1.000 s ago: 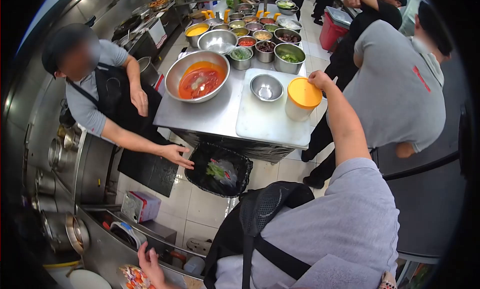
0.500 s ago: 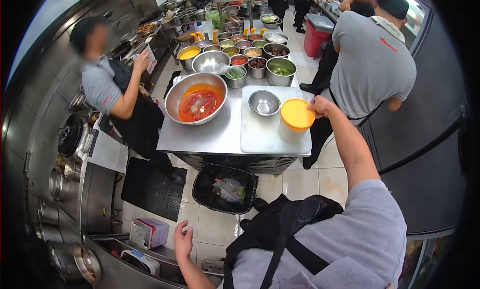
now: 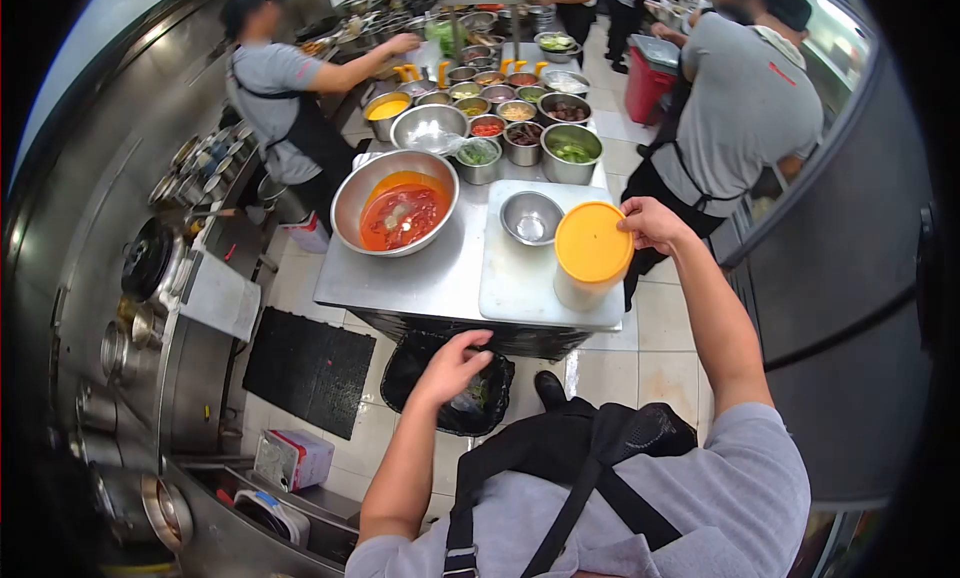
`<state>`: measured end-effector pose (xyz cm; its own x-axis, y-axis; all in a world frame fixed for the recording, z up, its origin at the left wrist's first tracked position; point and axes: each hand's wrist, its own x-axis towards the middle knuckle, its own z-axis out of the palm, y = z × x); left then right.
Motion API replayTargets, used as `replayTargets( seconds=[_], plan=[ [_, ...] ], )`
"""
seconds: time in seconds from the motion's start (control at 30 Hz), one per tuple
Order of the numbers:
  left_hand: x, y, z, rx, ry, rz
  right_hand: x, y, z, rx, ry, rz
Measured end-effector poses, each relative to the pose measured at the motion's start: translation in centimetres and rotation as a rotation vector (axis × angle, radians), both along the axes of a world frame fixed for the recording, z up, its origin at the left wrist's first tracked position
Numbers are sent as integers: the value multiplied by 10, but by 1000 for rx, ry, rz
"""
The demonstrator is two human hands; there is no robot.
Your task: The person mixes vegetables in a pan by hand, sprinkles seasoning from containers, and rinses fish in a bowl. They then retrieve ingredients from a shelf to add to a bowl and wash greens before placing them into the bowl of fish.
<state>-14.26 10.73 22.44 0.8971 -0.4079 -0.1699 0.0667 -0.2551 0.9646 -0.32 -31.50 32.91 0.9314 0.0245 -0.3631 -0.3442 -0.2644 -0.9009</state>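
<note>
My right hand (image 3: 650, 226) grips one yellow-orange lid (image 3: 594, 241) by its rim, thumb and fingers closed on the edge, atop one pale tub (image 3: 583, 296) standing on the right of a white cutting board (image 3: 510, 283) in a busy kitchen. My left hand (image 3: 452, 368), loosely open with fingers curved and nothing visible in it, hangs before the board's near side, to its left. One small steel bowl (image 3: 531, 219) sits on the board, beside the tub; one large steel bowl (image 3: 350, 203) of red-orange sauce stands left of the board. Below the board, to its left, is one black-lined bin (image 3: 395, 388). Two co-workers in grey shirts flank the board, one left (image 3: 285, 108), one right (image 3: 750, 118), the latter's back turned.
</note>
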Motion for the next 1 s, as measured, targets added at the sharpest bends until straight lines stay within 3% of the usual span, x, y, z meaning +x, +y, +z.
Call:
replayTargets(
  seconds=[0.1,0.2,0.27,0.33,0.4,0.43,0.53,0.6,0.67,0.8,0.87,1.0],
  plan=[
    [40,-60,2,11,-20,-101,12,21,18,-79,-116,177],
    [73,-109,-5,-18,-9,-41,20,28,47,-19,-286,313],
    [91,-132,-10,-21,-14,38,28,18,72,113,-361,312],
    [105,-152,-7,-134,203,117,52,-5,73,156,-488,294],
    [115,-168,-13,-130,210,159,73,-30,69,120,-479,293],
    [117,-176,-17,-126,220,194,86,-42,55,58,-442,308],
    [122,-188,-21,-152,219,240,108,-55,-18,-516,-538,419],
    [121,-192,-24,-201,195,287,110,-58,-90,-714,-625,540],
    [124,-193,-21,-132,164,298,99,-48,-124,-856,-588,630],
    [132,-195,-7,11,92,282,101,-44,-155,-827,-613,794],
    [135,-198,-7,11,54,314,115,-44,-151,-735,-661,778],
    [134,-203,-8,-41,98,330,87,-19,-37,-580,-694,591]
  ],
)
